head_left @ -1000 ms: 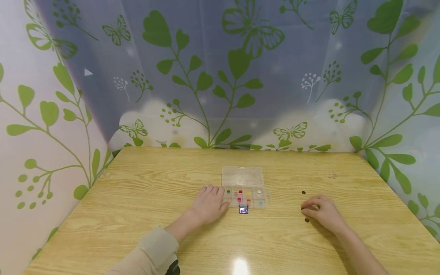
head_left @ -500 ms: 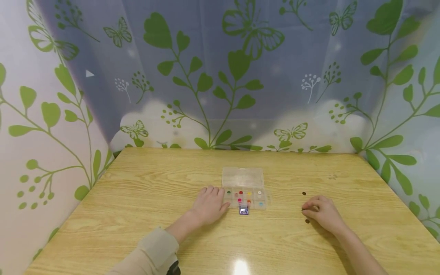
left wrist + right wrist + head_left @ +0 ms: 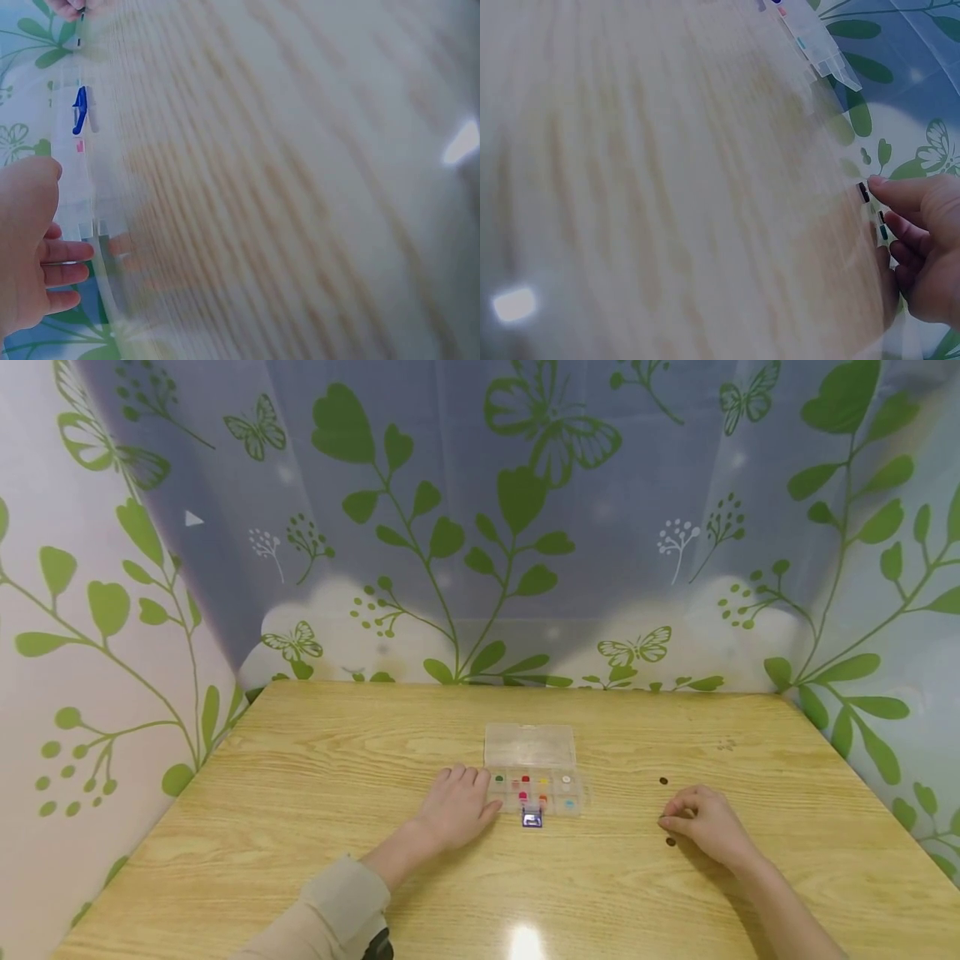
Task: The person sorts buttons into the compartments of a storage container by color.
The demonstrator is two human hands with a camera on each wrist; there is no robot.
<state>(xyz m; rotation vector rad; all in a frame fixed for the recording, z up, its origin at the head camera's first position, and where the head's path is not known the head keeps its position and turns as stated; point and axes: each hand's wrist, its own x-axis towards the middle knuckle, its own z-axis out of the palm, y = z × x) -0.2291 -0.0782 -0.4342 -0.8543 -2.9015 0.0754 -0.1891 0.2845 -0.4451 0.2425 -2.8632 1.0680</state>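
Note:
In the head view, a clear plastic compartment box [image 3: 555, 805] lies mid-table with its lid folded back. Small coloured pieces sit in several compartments, and a blue latch [image 3: 532, 818] hangs at its front. My left hand [image 3: 455, 807] rests at the box's left end, fingers fairly straight. To the right, my right hand [image 3: 705, 824] pinches at the tabletop, with a small dark disc, mostly hidden, at its thumb and index fingertips. One dark disc [image 3: 663, 781] lies beyond that hand and another dark disc [image 3: 671, 842] nearer; the right wrist view shows a dark disc [image 3: 863, 193] beside the thumb.
A few tiny clear pieces [image 3: 726, 744] lie toward the back right of the wood-grain table [image 3: 360, 718]. The raised clear lid [image 3: 528, 745] extends behind the box. Leaf-patterned curtains [image 3: 457, 568] enclose the back and sides.
The right hand stays at the same spot; the dark disc at its fingertips shows less than one second ago. The left hand and box have not visibly moved.

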